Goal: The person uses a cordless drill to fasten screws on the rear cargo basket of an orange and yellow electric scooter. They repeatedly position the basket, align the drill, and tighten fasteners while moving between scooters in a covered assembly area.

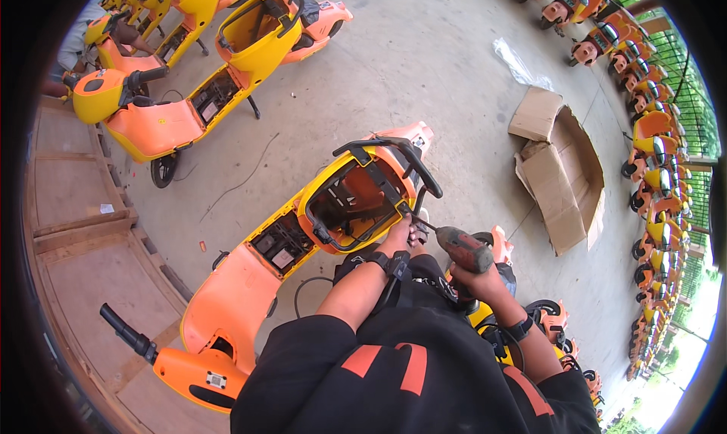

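- The power drill (pixel 463 250) is sitting in the right hand (pixel 478 281), which is clenching its grip, with the bit pointing up-left toward the left hand.
- The left hand (pixel 399 235) is pressing against the rear corner of the scooter's black rail (pixel 394 152), right where the bit is meeting it; whether its fingers are pinching a screw I cannot tell, since they are tucked out of sight.
- The scooter (pixel 250 282) is lying just ahead of both hands, its yellow seat tub (pixel 348 199) open and its orange body stretching away to the left of the left hand.
- To do this well, I judge the bit should be staying square to the fastener, with the left hand steadying the rail and keeping its fingertips clear of the spinning tip.
- Beyond the right hand, flattened cardboard (pixel 560 169) is lying on the concrete floor (pixel 424 63).
- Farther off, more yellow-and-orange scooters (pixel 189 93) are standing ahead-left of the hands, and a row of parked ones (pixel 651 138) is lining the fence well to the right.
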A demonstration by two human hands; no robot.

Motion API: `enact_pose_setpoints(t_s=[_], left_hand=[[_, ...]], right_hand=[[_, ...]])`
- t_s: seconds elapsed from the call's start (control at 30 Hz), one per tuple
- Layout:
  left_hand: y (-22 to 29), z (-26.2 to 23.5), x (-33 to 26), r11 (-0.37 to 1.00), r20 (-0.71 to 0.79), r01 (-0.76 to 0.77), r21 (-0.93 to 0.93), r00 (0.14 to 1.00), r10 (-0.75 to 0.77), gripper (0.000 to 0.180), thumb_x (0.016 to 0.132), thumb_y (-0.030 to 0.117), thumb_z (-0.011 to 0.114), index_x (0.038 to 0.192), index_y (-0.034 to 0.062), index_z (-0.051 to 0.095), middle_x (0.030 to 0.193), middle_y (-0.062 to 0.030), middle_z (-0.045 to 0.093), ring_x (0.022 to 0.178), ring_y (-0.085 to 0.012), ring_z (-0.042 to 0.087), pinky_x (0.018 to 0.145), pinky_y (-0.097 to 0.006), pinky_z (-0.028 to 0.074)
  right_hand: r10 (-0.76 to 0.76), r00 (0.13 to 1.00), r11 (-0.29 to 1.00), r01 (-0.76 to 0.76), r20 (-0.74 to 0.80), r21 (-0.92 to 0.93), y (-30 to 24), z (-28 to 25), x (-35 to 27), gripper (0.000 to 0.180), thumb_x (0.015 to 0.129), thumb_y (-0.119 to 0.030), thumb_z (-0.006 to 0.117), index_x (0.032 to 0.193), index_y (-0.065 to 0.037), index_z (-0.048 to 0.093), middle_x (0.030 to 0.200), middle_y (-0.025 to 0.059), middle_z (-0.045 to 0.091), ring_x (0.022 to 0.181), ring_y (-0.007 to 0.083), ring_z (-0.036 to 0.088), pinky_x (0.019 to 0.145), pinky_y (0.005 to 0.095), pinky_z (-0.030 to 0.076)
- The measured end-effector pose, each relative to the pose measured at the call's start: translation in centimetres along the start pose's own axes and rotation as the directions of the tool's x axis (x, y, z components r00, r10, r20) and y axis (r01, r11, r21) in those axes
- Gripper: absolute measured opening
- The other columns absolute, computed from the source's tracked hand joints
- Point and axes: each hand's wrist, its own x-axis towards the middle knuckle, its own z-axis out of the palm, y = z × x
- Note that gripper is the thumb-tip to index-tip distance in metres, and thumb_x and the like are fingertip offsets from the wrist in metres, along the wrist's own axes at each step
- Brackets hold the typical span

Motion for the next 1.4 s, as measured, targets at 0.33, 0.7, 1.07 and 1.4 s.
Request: enact_pose_setpoints(t_s=[0.33, 0.7, 1.07, 1.4], left_hand=[[0.1, -4.6, 1.5, 0.991, -0.221, -0.021, 0.135, 0.974, 0.050, 0.026, 0.103, 0.034, 0.046, 0.092, 0.0116, 0.055, 0.060, 0.0036, 0.037, 0.049, -0.0109, 0.037, 0.045, -0.028, 0.029], [0.3, -5.9, 3.0, 0.985, -0.270, -0.043, 0.169, 0.959, 0.088, 0.023, 0.102, 0.032, 0.048, 0.095, 0.0111, 0.055, 0.063, 0.0014, 0.039, 0.047, -0.0121, 0.040, 0.042, -0.029, 0.032], [0.2, -4.5, 3.8, 0.982, -0.292, -0.117, 0.147, 0.943, 0.156, 0.017, 0.101, 0.031, 0.052, 0.097, 0.0153, 0.057, 0.062, 0.0031, 0.039, 0.045, -0.0100, 0.039, 0.041, -0.026, 0.031], [1.0, -3.4, 5.8, 0.990, -0.329, -0.129, -0.053, 0.938, 0.105, 0.026, 0.098, 0.040, 0.058, 0.086, 0.0174, 0.053, 0.060, 0.0033, 0.039, 0.045, -0.0094, 0.039, 0.041, -0.025, 0.030]], right_hand=[[-0.001, 1.000, 0.985, -0.001, -0.009, -0.174, -0.1, -0.3, -0.2, 0.055, 0.080, -0.015, 0.074, 0.130, -0.004, 0.055, 0.102, 0.0075, 0.068, 0.090, 0.0154, 0.061, 0.083, 0.0315, 0.050], [0.021, 0.996, 0.952, 0.006, 0.086, -0.305, -2.9, -1.3, -0.2, 0.058, 0.078, -0.018, 0.075, 0.131, -0.006, 0.055, 0.104, 0.0072, 0.067, 0.092, 0.0155, 0.063, 0.084, 0.0302, 0.050], [0.028, 0.971, 0.882, 0.088, 0.239, -0.462, -2.9, -3.3, 0.9, 0.063, 0.078, -0.020, 0.076, 0.134, -0.007, 0.051, 0.112, 0.0127, 0.065, 0.104, 0.0270, 0.063, 0.094, 0.0351, 0.048], [-0.003, 0.917, 0.890, 0.184, 0.399, -0.416, -3.1, -8.3, 3.9, 0.078, 0.075, -0.013, 0.073, 0.145, -0.003, 0.040, 0.128, 0.0178, 0.061, 0.118, 0.0312, 0.060, 0.103, 0.0382, 0.044]])
